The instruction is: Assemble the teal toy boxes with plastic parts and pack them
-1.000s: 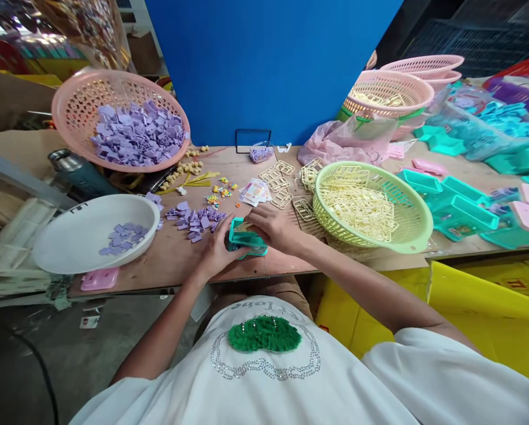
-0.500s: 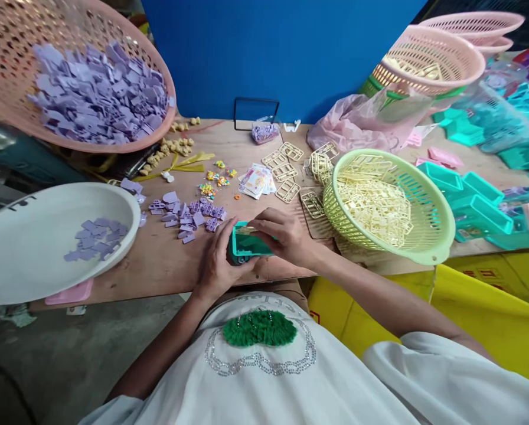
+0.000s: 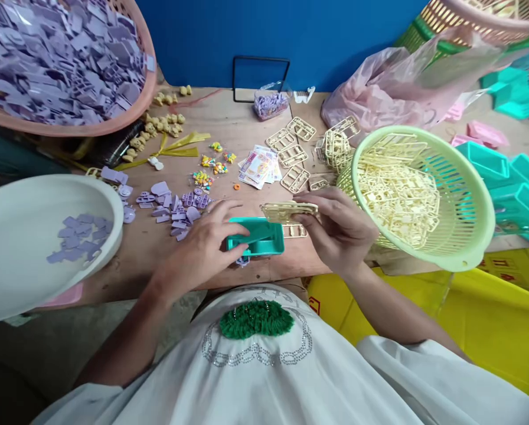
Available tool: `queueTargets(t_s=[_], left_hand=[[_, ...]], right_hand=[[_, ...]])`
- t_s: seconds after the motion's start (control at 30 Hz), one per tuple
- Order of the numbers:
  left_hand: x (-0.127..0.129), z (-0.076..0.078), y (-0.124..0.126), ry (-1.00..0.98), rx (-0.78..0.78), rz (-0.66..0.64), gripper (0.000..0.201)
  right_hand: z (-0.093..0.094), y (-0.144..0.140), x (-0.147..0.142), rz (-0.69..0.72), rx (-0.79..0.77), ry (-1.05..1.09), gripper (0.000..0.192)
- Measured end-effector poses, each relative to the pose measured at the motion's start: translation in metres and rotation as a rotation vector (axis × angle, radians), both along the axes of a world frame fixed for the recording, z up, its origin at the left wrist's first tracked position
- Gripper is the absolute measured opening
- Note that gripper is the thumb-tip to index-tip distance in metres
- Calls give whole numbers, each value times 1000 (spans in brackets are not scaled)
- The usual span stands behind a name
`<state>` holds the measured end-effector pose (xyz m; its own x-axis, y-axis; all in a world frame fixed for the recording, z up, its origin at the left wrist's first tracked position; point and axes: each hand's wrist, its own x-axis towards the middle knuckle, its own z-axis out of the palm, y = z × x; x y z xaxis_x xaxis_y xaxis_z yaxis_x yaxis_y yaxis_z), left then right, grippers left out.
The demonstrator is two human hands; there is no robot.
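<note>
A small teal plastic box (image 3: 273,247) sits near the table's front edge, its open top facing up. My left hand (image 3: 205,242) is at its left end, fingers spread and not wrapped around it; whether the fingertips touch the box I cannot tell. To the right, my right hand (image 3: 346,233) pinches cream plastic part frames (image 3: 286,208), raised above the table and tilted nearly edge-on. Behind the box's right end lies another cream frame (image 3: 296,230). A purple piece (image 3: 242,261) shows at the box's near side.
A green basket (image 3: 468,198) of cream frames stands right, a white bowl (image 3: 12,236) with purple pieces left. Loose purple parts (image 3: 176,209), printed cards (image 3: 258,165) and small colourful packets (image 3: 202,179) lie between. A pink basket (image 3: 147,77) of purple parts is back left.
My right hand has lifted away from the box to the right, with cream frames now plainly in its fingers. My left hand has loosened from the box and shifted left. The view has moved closer.
</note>
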<state>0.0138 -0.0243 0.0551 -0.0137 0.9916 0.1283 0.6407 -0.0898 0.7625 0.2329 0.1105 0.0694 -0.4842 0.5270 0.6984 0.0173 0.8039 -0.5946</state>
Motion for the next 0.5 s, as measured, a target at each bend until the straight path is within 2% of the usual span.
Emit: queueTargets(t_s=[0.1,0.17,0.27,0.33,0.4,0.5], left_hand=[[-1,7,23,141,-113,-159,6],[3,7,34,199,-126,-188,10],[7,6,38,142,-91,-124,20],[5,7,34,61,-76,-70,16],[1,8,25,-22,-92,-33,6],[-2,4,6,-160,-113,80,21]], right_hand=[[-3,2,1,-16,-5,16,19],[-1,4,4,-57,-19,58,16],[3,7,7,-88,-73,103,15],[3,6,6,-66,-103,83,12],[0,3,2,0,-107,38,11],[-8,0,-6,176,-64,-69,16]])
